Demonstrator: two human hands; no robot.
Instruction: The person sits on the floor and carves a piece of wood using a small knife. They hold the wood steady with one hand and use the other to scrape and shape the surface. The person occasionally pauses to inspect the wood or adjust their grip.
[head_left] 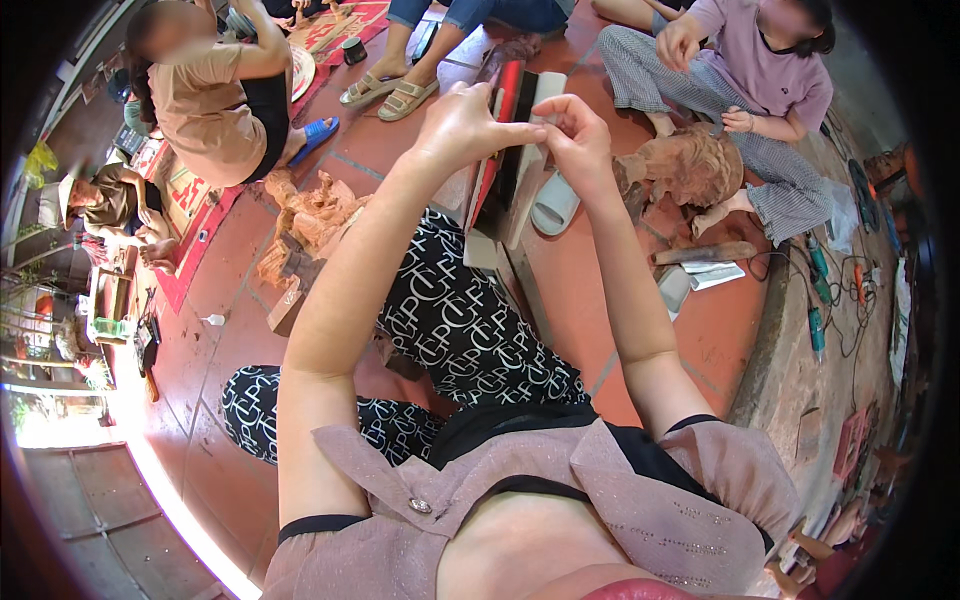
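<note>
My two hands are raised in front of me and meet at the fingertips. My left hand (462, 128) has its fingers curled and its thumb stretched toward the right hand. My right hand (580, 140) pinches thumb and forefinger together beside that thumb. Anything small between the fingers is hidden. Just behind and below them stands a long, narrow box-like thing (525, 185) in red, black and cream; whether either hand touches it I cannot tell. An orange-brown wood carving (318, 212) lies left of my knee. A pale slipper (554, 204) is on the tiles beside the box-like thing.
A large carved wooden head (690, 172) lies at the right, by a seated person in a lilac top (790, 85). Green power tools (817, 262) with cables are near the right edge. Other people sit at the left and far side, some by a red mat (200, 235).
</note>
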